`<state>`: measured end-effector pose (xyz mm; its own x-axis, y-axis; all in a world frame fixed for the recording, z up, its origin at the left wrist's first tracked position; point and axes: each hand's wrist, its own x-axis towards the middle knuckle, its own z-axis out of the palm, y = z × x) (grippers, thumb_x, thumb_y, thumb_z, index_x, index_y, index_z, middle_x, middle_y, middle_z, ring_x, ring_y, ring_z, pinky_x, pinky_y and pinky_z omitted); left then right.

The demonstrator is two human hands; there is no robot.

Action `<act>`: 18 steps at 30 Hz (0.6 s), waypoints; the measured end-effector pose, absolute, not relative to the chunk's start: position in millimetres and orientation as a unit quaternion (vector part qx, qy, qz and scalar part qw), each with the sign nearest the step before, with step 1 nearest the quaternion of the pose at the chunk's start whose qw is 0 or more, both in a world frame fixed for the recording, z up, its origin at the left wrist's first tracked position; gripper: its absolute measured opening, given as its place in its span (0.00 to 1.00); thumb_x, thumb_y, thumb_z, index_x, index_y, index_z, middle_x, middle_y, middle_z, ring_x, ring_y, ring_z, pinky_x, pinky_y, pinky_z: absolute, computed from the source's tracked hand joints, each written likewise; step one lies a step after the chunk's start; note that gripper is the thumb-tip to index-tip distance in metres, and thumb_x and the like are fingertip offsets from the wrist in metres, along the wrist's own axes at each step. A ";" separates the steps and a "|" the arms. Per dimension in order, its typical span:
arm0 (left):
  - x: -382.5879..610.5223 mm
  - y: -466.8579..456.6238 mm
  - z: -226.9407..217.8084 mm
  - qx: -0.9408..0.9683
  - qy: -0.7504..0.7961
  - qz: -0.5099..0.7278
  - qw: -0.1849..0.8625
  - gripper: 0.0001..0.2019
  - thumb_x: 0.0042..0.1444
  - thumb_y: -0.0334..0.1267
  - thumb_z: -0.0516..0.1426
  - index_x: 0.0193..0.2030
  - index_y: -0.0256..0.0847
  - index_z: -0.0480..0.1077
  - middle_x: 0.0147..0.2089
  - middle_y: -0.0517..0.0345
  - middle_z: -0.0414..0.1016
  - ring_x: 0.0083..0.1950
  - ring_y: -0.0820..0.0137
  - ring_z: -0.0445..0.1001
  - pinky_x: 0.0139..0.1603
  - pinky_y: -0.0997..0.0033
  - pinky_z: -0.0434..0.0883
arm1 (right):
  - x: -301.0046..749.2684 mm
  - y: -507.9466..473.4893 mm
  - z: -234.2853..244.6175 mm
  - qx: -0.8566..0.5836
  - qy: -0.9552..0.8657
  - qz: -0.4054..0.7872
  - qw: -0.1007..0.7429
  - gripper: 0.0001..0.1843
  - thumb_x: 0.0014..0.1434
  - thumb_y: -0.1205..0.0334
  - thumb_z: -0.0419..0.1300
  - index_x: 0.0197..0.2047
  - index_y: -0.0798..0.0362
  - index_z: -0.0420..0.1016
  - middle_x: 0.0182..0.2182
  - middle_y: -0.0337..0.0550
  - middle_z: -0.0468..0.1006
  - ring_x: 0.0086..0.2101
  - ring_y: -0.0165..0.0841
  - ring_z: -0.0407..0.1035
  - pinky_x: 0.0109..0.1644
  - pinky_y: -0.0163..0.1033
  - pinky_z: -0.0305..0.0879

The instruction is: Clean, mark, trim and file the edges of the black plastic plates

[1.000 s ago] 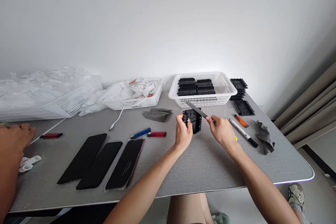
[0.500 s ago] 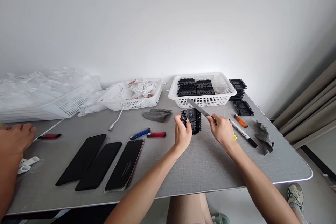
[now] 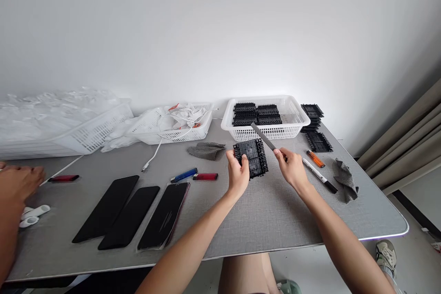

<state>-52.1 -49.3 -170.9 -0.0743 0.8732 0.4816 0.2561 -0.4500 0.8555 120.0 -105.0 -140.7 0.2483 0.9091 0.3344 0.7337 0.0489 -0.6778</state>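
My left hand is closed on the left edge of a black plastic plate with toothed sides, its thumb lying across the face. In my right hand is a flat grey file, gripped near its lower end and pointing up and left. The file's tip is in front of the white basket, and its blade passes close to the plate's upper right corner; whether they touch I cannot tell. Most of the file's handle is hidden in my fist.
A white basket holds several similar black plates; more are stacked to its right. Around lie a marker, an orange lighter, grey cloths and phones. Another person's hand is at the left edge.
The file has moved off the plate's face, slightly right. The plate is now turned more toward me and tilted, with more of its face showing.
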 end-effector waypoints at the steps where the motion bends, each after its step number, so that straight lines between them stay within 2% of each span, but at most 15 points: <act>1: -52.0 -48.8 -171.7 0.624 0.450 0.579 0.271 0.08 0.63 0.43 0.52 0.43 0.45 0.55 0.40 0.55 0.70 0.40 0.65 0.72 0.42 0.63 0.70 | 120.8 -104.6 -141.1 -0.678 -0.608 0.110 0.398 0.25 0.69 0.44 0.45 0.25 0.50 0.63 0.17 0.35 0.61 0.20 0.29 0.50 0.27 0.36 0.46; 4: -52.2 -45.7 -174.8 0.605 0.448 0.591 0.288 0.11 0.63 0.46 0.53 0.44 0.45 0.56 0.42 0.53 0.70 0.44 0.64 0.73 0.47 0.62 0.71 | 126.5 -102.0 -143.1 -0.708 -0.584 0.105 0.383 0.25 0.68 0.44 0.46 0.24 0.50 0.62 0.17 0.36 0.61 0.20 0.30 0.50 0.27 0.36 0.45; 6: -52.1 -42.3 -177.4 0.584 0.444 0.601 0.316 0.12 0.62 0.48 0.53 0.45 0.45 0.58 0.44 0.52 0.71 0.45 0.64 0.73 0.48 0.62 0.72 | 130.3 -99.6 -144.5 -0.714 -0.557 0.131 0.404 0.26 0.67 0.42 0.46 0.24 0.50 0.62 0.17 0.37 0.62 0.20 0.30 0.52 0.26 0.36 0.46; 9: -50.3 -37.2 -181.1 0.530 0.433 0.605 0.407 0.15 0.59 0.50 0.55 0.46 0.45 0.58 0.46 0.52 0.72 0.47 0.66 0.74 0.46 0.64 0.74 | 128.8 -96.7 -146.4 -0.651 -0.521 0.262 0.486 0.29 0.63 0.34 0.47 0.25 0.50 0.63 0.19 0.37 0.64 0.20 0.29 0.56 0.24 0.35 0.50; 13: -44.7 -35.1 -181.0 0.417 0.407 0.583 0.566 0.19 0.53 0.47 0.61 0.46 0.46 0.57 0.47 0.54 0.74 0.45 0.67 0.77 0.42 0.65 0.76 | 113.2 -95.0 -151.1 -0.534 -0.451 0.470 0.539 0.31 0.56 0.29 0.51 0.29 0.51 0.65 0.21 0.34 0.62 0.16 0.24 0.52 0.18 0.33 0.47; 18: -39.3 -40.0 -172.9 0.333 0.382 0.564 0.652 0.24 0.46 0.42 0.67 0.43 0.47 0.57 0.46 0.56 0.76 0.45 0.66 0.78 0.41 0.64 0.77 | 100.4 -94.0 -155.8 -0.481 -0.428 0.524 0.558 0.28 0.49 0.34 0.64 0.28 0.52 0.64 0.20 0.30 0.59 0.17 0.22 0.50 0.16 0.31 0.47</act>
